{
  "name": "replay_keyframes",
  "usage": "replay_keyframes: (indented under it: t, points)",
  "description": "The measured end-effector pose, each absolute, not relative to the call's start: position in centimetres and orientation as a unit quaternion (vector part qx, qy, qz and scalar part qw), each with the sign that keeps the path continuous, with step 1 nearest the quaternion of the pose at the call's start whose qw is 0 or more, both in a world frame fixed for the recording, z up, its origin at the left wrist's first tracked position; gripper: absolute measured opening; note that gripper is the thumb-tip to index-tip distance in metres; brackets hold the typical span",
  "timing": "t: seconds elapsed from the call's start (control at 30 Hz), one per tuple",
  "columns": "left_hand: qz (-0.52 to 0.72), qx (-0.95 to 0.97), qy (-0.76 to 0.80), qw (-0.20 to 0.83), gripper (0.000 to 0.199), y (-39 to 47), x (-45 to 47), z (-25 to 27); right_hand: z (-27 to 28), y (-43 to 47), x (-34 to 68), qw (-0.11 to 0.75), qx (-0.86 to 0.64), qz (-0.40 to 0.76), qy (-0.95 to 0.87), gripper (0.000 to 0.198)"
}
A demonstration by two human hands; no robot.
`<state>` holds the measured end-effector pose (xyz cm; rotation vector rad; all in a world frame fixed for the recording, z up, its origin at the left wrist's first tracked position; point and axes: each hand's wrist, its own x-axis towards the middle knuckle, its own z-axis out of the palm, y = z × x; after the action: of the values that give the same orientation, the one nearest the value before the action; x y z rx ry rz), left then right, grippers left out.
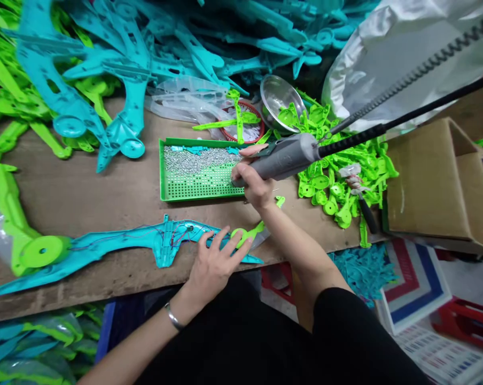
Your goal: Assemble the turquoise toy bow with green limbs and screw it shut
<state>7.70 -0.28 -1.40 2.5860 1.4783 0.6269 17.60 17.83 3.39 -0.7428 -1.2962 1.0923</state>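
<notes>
My right hand [257,184] is wrapped around a grey electric screwdriver [287,155], whose front end is over the green perforated tray [162,174]. Small screws [193,161] and a few little blue pieces lie in this tray. Below it, a long blue plastic shell [121,243], shaped like a toy bow, lies along the table with thin wires inside. My left hand [215,259] rests on its right part, fingers spread. Those fingertips reach a lime-green arm [245,235] at that end. Another lime-green arm [41,248] with a round hub sits at the shell's left end.
Blue shells [125,69] and lime-green parts [9,91] are heaped at the back and left. A metal bowl [279,99], a red basket [261,128] and a lime-green pile [345,176] stand behind my right hand. A cardboard box [426,192] is at right. The screwdriver's black cord [410,117] runs upper right.
</notes>
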Motion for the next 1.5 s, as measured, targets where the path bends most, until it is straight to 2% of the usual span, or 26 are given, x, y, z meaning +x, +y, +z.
replay_keyframes:
  t: [0.17,0.57,0.73,0.87,1.07,1.5]
  points:
    - [0.205,0.845,0.491,0.057,0.055,-0.4,7.7,-1.7,2.9,18.3,17.3,0.588,-0.351,0.473,-0.554,0.038]
    - [0.217,0.847,0.483,0.048,0.051,-0.3,7.7,-1.7,3.1,18.5,16.9,0.575,-0.339,0.459,-0.587,0.04]
    - [0.222,0.846,0.483,0.04,0.049,-0.1,7.7,-1.5,6.0,16.6,20.0,0.593,-0.327,0.433,-0.594,0.027]
    - [0.237,0.845,0.478,0.042,0.047,0.1,7.7,-1.2,7.5,15.3,25.2,0.626,-0.364,0.347,-0.596,0.021]
    - [0.247,0.847,0.47,0.032,0.045,0.2,7.7,-1.1,5.9,15.1,30.5,0.635,-0.464,0.284,-0.548,0.023]
    - [0.243,0.848,0.47,0.021,0.042,0.3,7.9,-0.9,4.1,16.2,30.7,0.655,-0.478,0.295,-0.506,0.025]
